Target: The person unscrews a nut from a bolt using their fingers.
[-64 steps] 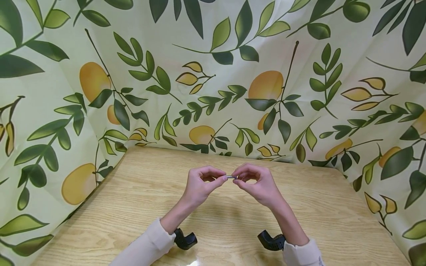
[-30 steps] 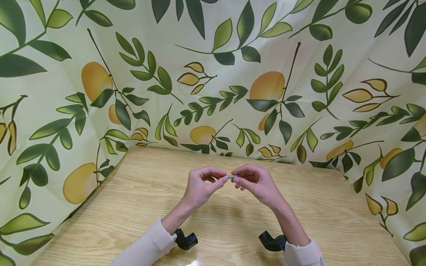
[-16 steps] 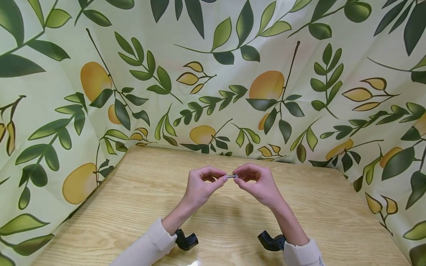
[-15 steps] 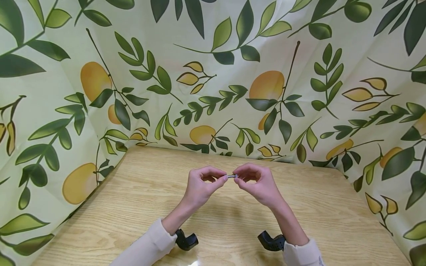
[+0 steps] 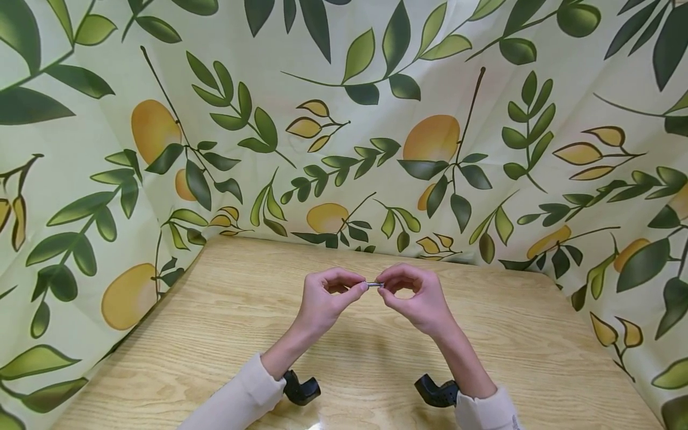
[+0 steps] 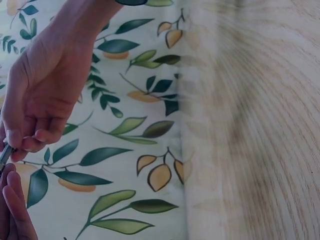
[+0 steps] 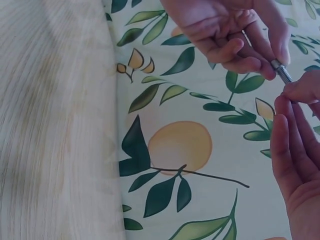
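Observation:
A small silver bolt [image 5: 374,285] is held level between my two hands, just above the table in the head view. My left hand [image 5: 322,298] pinches its left end with thumb and fingertips. My right hand [image 5: 421,301] has thumb and forefinger at the other end, where a wider part shows at the fingertips. The right wrist view shows the bolt's threaded shaft [image 7: 285,75], with a thicker end by the left fingertips [image 7: 269,73]. In the left wrist view, only part of the bolt [image 6: 5,154] shows at the left edge, and the fingertips hide its ends.
The wood-grain table [image 5: 242,310] lies below my hands. A leaf-and-fruit printed cloth [image 5: 344,149] hangs behind it and along both sides. Black curved devices sit at my left wrist [image 5: 302,389] and right wrist [image 5: 436,392].
The left hand keeps its pinch in place. The right thumb and fingers have shifted back and forth at the bolt's right end, its lower fingers dropping into view one second ago and tucking back since.

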Motion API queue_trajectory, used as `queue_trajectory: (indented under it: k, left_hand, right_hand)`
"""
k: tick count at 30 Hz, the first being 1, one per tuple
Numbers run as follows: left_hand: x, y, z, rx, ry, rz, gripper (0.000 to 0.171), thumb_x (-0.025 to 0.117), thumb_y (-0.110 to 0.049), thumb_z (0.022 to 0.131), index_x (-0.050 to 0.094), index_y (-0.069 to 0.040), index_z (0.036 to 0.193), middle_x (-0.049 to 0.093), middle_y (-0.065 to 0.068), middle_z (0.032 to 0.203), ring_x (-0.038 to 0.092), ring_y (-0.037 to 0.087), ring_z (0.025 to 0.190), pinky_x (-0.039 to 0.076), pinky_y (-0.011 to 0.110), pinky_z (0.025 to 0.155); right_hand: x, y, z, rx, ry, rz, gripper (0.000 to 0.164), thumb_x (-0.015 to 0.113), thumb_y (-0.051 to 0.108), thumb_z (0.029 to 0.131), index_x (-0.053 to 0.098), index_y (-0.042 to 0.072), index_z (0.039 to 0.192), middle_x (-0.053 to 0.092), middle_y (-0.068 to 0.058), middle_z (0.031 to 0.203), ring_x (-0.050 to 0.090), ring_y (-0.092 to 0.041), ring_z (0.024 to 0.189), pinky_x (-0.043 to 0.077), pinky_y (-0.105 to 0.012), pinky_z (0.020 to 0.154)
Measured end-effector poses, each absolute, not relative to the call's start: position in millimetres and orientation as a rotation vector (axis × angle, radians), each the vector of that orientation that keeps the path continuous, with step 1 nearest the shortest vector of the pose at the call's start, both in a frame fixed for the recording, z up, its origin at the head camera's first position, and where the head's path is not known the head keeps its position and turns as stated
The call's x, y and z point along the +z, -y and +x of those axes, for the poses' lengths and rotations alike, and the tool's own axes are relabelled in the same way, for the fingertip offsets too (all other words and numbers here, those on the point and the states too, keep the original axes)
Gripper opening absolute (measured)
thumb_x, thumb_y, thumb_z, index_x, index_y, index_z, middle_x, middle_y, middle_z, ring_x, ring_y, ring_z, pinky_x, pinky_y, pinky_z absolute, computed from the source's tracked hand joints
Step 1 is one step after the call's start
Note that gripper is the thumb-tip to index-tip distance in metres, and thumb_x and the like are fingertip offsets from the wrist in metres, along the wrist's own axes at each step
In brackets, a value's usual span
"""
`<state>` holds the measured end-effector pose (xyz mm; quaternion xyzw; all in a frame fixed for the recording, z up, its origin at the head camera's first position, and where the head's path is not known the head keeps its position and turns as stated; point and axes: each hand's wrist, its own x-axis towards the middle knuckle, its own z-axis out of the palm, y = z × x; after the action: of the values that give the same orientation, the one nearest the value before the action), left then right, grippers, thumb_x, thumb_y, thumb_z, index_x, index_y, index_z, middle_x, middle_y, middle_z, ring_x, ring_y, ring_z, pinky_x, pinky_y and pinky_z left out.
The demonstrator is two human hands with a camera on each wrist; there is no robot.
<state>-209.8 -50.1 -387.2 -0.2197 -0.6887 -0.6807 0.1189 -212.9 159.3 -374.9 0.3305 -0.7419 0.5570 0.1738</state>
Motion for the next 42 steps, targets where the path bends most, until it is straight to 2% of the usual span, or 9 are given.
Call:
queue_trajectory:
  k: [2,7,10,20,29,35,38,42]
  left_hand:
    - [-387,50,-209,-1.992,2.019,-0.643,0.012,0.081,-0.008,0.088,0.079,-0.001,0.098,0.078,0.016,0.093,0.071,0.008,0.076,0.058,0.022,0.072]
    - [-385,51,-209,-1.972,2.038,-0.639,0.011,0.081,-0.009,0.088,0.079,-0.003,0.097,0.078,0.015,0.091,0.07,0.008,0.075,0.057,0.022,0.072]
    - [-385,51,-210,-1.96,2.042,-0.643,0.01,0.08,-0.009,0.088,0.08,-0.004,0.097,0.078,0.014,0.091,0.069,0.008,0.075,0.056,0.022,0.073]
    - [-388,53,-212,-1.943,2.046,-0.668,0.01,0.08,-0.008,0.088,0.08,-0.005,0.097,0.078,0.014,0.092,0.07,0.007,0.076,0.058,0.022,0.072]
    - [-389,52,-212,-1.94,2.047,-0.664,0.012,0.08,-0.009,0.088,0.08,-0.003,0.098,0.079,0.013,0.092,0.07,0.008,0.077,0.057,0.022,0.072]
    - [-389,51,-213,-1.947,2.028,-0.676,0.012,0.081,-0.007,0.087,0.08,-0.003,0.098,0.079,0.015,0.092,0.069,0.006,0.075,0.057,0.021,0.07]
    - [-389,51,-213,-1.953,2.024,-0.686,0.013,0.081,-0.007,0.087,0.08,-0.001,0.098,0.079,0.016,0.092,0.069,0.006,0.074,0.058,0.021,0.069]
    - [-389,51,-213,-1.949,2.032,-0.691,0.013,0.081,-0.008,0.087,0.079,0.001,0.098,0.079,0.015,0.091,0.07,0.006,0.074,0.058,0.022,0.07]
  right_hand:
    - [-375,-160,-213,1.605,2.109,0.931,0.019,0.075,-0.013,0.084,0.075,0.0,0.098,0.074,-0.015,0.091,0.07,-0.008,0.078,0.061,-0.023,0.072]
    - [-372,-163,-212,1.736,2.147,0.893,0.014,0.075,-0.009,0.088,0.075,-0.003,0.1,0.076,0.005,0.098,0.071,-0.006,0.084,0.062,-0.025,0.072]
    - [-371,-164,-213,1.796,2.156,0.88,0.012,0.074,-0.006,0.09,0.074,-0.006,0.102,0.075,0.01,0.099,0.07,-0.006,0.084,0.063,-0.026,0.071]
    - [-365,-167,-212,1.822,2.345,0.805,0.024,0.075,0.003,0.092,0.072,-0.004,0.114,0.077,0.005,0.097,0.074,-0.014,0.079,0.064,-0.031,0.071]
    - [-365,-168,-214,1.865,2.365,0.817,0.027,0.075,0.004,0.092,0.07,-0.008,0.116,0.075,0.009,0.095,0.074,-0.009,0.079,0.064,-0.03,0.07]
    - [-366,-169,-213,1.862,2.302,0.826,0.021,0.073,0.003,0.094,0.072,-0.007,0.112,0.076,0.009,0.096,0.073,-0.012,0.079,0.063,-0.029,0.069]
    - [-367,-170,-213,1.854,2.308,0.817,0.023,0.074,0.003,0.092,0.072,-0.005,0.114,0.076,0.007,0.095,0.073,-0.014,0.079,0.063,-0.029,0.069]
    - [-367,-170,-213,1.857,2.365,0.822,0.026,0.074,0.003,0.093,0.07,-0.006,0.117,0.077,-0.001,0.098,0.074,-0.013,0.079,0.064,-0.031,0.07]
